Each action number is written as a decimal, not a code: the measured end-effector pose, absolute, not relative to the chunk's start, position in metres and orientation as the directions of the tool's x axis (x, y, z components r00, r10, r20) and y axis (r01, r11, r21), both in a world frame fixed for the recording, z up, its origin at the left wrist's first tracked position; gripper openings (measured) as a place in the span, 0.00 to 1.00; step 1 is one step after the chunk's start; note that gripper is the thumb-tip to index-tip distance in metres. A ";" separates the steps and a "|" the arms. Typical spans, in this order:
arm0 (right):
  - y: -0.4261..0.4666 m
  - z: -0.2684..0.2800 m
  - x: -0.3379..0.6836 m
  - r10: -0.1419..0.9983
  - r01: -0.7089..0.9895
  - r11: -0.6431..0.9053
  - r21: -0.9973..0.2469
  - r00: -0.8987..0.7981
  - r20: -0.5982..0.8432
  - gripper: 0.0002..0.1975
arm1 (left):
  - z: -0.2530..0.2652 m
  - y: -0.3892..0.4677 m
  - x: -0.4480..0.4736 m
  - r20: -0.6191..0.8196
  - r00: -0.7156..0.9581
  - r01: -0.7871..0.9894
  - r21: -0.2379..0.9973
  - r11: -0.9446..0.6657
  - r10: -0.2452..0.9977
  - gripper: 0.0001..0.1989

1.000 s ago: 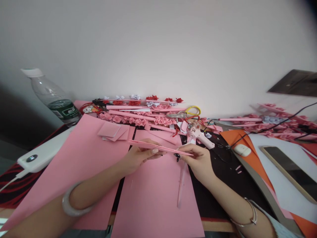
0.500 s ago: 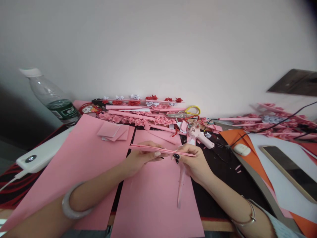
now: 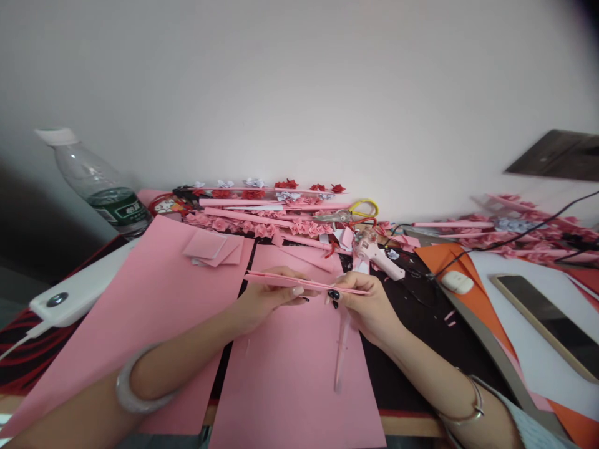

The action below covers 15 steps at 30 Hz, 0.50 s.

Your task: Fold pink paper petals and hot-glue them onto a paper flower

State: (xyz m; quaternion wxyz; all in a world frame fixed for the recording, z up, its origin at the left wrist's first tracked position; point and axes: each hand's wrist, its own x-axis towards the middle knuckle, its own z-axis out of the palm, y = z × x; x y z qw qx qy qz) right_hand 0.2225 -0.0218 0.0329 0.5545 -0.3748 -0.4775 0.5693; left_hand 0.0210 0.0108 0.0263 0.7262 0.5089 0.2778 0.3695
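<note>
Between both hands I hold a folded strip of pink paper (image 3: 313, 284), nearly level above the desk. My left hand (image 3: 274, 294) pinches its left half with thumb on the near side. At the other end, my right hand (image 3: 362, 302) grips it between thumb and fingers, dark nails showing. A large pink paper sheet (image 3: 294, 380) lies beneath the hands. On that sheet, under my right hand, rests a narrow clear strip (image 3: 341, 355), perhaps a glue stick or plastic. Another pink sheet (image 3: 135, 312) to the left carries small pink paper squares (image 3: 218, 249).
Along the wall lie paper flowers and rolled pink sticks (image 3: 253, 215), scissors (image 3: 362, 209) and a pink-white glue gun (image 3: 384, 259). A water bottle (image 3: 103, 187) and white power bank (image 3: 84, 284) stand left. Right are a white earbud case (image 3: 457, 282), a phone (image 3: 552, 318) and a black cable (image 3: 515, 237).
Almost nothing differs. Both hands keep their hold on the folded pink paper, with only a very slight shift.
</note>
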 end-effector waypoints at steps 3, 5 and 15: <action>-0.022 0.034 0.222 0.989 -0.274 0.070 -0.959 -0.107 0.102 0.07 | 0.027 0.010 0.021 -0.024 0.573 -0.255 0.945 0.206 0.819 0.10; -0.023 0.034 0.222 0.989 -0.274 0.071 -0.959 -0.104 0.102 0.07 | 0.027 0.010 0.021 -0.022 0.577 -0.247 0.948 0.200 0.816 0.10; -0.025 0.035 0.220 0.972 -0.277 0.112 -0.954 -0.170 0.163 0.05 | 0.029 0.007 0.032 0.075 0.597 -0.188 0.981 0.048 0.799 0.08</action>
